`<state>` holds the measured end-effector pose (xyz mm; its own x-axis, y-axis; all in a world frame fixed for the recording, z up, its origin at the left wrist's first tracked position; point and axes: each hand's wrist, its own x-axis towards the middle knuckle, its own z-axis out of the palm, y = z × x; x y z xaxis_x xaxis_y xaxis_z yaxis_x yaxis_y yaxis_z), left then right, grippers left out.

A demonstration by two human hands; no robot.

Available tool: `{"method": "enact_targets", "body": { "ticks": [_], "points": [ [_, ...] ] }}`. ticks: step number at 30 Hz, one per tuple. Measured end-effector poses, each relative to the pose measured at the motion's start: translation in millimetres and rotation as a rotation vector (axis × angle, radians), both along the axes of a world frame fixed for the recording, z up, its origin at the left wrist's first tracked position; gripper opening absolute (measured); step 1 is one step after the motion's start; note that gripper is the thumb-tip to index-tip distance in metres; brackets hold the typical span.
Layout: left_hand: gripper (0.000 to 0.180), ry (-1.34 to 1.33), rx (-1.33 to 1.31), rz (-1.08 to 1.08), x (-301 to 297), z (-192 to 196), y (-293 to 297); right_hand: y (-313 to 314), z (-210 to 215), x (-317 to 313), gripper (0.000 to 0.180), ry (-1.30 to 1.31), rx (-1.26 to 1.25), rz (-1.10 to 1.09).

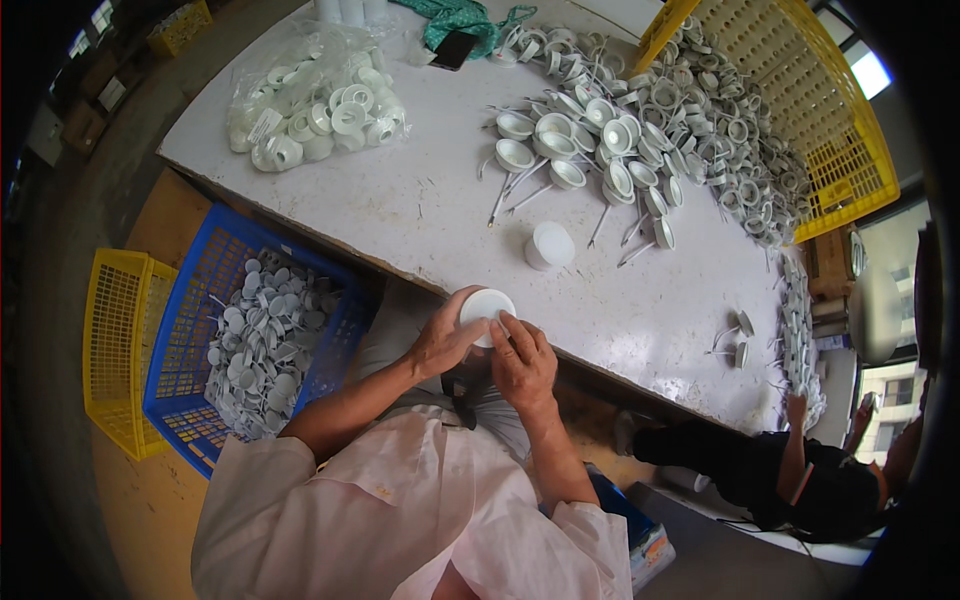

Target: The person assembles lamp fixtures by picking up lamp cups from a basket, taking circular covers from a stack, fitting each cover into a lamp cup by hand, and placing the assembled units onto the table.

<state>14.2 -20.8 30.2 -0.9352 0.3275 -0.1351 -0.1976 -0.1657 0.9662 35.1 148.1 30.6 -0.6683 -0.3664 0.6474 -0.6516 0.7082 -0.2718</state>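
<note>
A white round disc-shaped piece point(487, 303) is held up near the table's front edge, its pale flat face upward. My left hand point(440, 335) is closed round its left side, with the thumb along the near edge. The fingertips of my right hand point(524, 364) press on its near right edge. Beyond my hands, a white cylinder point(550, 246) stands on the white table point(430, 220). Farther back lies a heap of white cup-shaped fittings point(618, 137), several with wires sticking out. The underside of the held piece is hidden.
A clear bag of white rings point(320, 110) lies back left. A tipped yellow crate point(850, 120) spills more fittings at the right. Left of my legs stand a blue basket point(178, 330) of white discs and a yellow crate point(112, 350). Another person point(815, 490) works at the right.
</note>
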Motion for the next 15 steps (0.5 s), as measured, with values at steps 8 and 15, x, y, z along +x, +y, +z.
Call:
{"method": "enact_targets", "body": {
  "ticks": [8, 15],
  "points": [
    [0.042, 0.296, -0.247, 0.147, 1.5, -13.3, 2.1, -6.0, -6.5, 3.7, 0.059, -0.018, -0.027, -0.011],
    [0.041, 0.248, -0.244, 0.132, 2.9, -15.0, -1.2, -8.4, -11.8, 0.7, 0.050, 0.004, -0.078, 0.004]
  ]
}}
